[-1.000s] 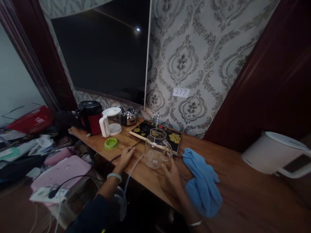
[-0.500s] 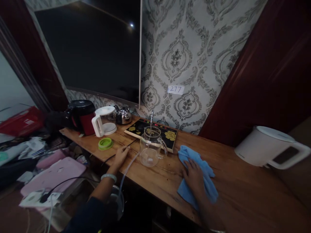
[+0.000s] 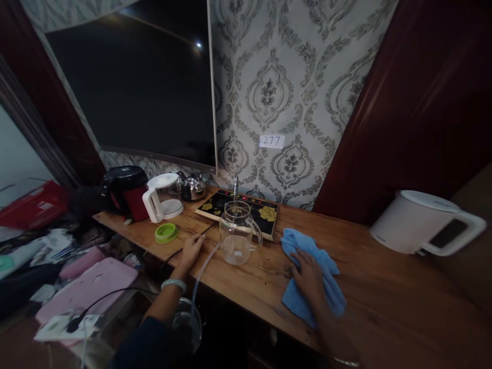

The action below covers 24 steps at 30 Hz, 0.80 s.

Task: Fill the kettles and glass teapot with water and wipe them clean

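My left hand (image 3: 192,249) rests at the table's front edge, its fingers curled round a black power cord (image 3: 207,228) that leads to the black tea stove (image 3: 216,204) with gold flowers. My right hand (image 3: 308,274) presses on a crumpled blue cloth (image 3: 333,289) on the wood, fingers bent into it. Between the hands stands a clear glass teapot (image 3: 235,246), lidless, in front of the stove. Behind its rim rises a thin metal spout (image 3: 236,189). A clear hose (image 3: 200,274) runs from beside the teapot over the edge to a clear container (image 3: 188,323) below.
Left on the wooden table (image 3: 388,307) are a green ring-shaped lid (image 3: 166,233), a glass jug with white handle (image 3: 154,206), a shiny metal kettle (image 3: 194,188) and a red-black appliance (image 3: 134,197). A white electric kettle (image 3: 411,225) stands far right. A power strip (image 3: 63,328) lies lower left.
The view has shifted slightly. My left hand's fingers look more closed at the cord, and my right hand's fingers are drawn in a little on the cloth. The teapot stands where it was.
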Available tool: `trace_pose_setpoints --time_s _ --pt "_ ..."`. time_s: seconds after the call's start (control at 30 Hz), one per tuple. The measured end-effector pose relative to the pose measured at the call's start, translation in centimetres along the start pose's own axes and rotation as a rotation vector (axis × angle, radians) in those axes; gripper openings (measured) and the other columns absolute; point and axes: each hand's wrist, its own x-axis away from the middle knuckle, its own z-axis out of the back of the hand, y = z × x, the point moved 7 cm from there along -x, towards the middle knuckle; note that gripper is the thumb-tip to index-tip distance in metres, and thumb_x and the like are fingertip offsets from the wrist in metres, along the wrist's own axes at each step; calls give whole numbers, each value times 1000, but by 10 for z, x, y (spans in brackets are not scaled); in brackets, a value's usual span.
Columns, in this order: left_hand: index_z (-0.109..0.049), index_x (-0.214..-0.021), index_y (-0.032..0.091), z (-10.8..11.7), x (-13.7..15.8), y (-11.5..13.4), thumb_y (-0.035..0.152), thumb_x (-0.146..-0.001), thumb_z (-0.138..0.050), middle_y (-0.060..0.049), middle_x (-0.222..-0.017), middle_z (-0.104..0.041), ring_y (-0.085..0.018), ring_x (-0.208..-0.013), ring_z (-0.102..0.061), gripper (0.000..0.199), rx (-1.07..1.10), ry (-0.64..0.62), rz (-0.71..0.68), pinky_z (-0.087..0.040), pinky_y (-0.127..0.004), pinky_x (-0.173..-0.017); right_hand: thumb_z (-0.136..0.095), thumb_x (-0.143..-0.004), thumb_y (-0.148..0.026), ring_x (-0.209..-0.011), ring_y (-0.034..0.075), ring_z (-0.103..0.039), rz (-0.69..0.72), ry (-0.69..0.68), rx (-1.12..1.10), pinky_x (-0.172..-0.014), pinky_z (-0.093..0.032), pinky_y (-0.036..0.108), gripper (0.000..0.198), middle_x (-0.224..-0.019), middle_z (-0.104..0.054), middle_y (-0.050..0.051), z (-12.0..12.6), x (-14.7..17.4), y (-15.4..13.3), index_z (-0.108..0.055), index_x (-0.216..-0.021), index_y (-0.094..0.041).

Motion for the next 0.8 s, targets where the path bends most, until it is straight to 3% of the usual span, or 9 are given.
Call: trace_pose_setpoints --time_s 0.43,0.8 --pt "-45 -55 21 -4 -2 -10 50 -75 -53 3 -54 -41 -13 -57 -39 36 -24 -32 10 -33 -26 -54 -49 -86 -28 -118 30 -56 -17 4 -45 -103 -41 49 34 -124 -68 12 7 0 -3 -75 -108 -20" --pt "-43 -53 21 -4 1 -1 48 -75 -54 3 -52 -40 -13 -56 -39 36 -21 -33 18 -34 -26 -54 -47 -89 -29 -116 32 -56 17 -15 -13 -101 -42 51 36 -122 -68 15 9 0 -6 -75 -107 -17"
